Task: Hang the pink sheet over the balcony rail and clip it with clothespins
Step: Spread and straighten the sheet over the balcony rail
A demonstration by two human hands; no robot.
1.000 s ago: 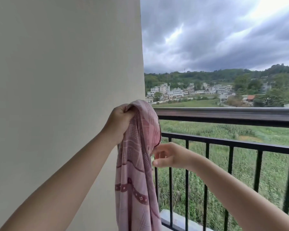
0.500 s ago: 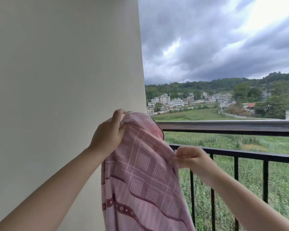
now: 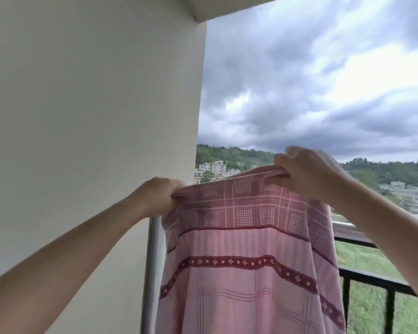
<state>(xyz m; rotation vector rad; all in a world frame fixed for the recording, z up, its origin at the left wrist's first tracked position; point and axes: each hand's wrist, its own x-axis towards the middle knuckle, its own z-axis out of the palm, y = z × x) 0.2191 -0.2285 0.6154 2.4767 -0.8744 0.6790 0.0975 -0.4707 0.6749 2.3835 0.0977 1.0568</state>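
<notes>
Both hands are pinching the sheet (image 3: 246, 256) by its top edge, left hand (image 3: 158, 197) lower by the wall, right hand (image 3: 304, 172) higher. Sheet hangs above and in front of the rail (image 3: 348, 227), so it needs to go forward and over.

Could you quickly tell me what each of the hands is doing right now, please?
Left hand: closed, gripping the pink sheet at its top edge.
Right hand: closed, gripping the same top edge.

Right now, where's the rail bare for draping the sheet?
Bare rail shows only right of the pink sheet, under the right hand. From there left to the wall the sheet, gripped also by the left hand, hides it.
</notes>
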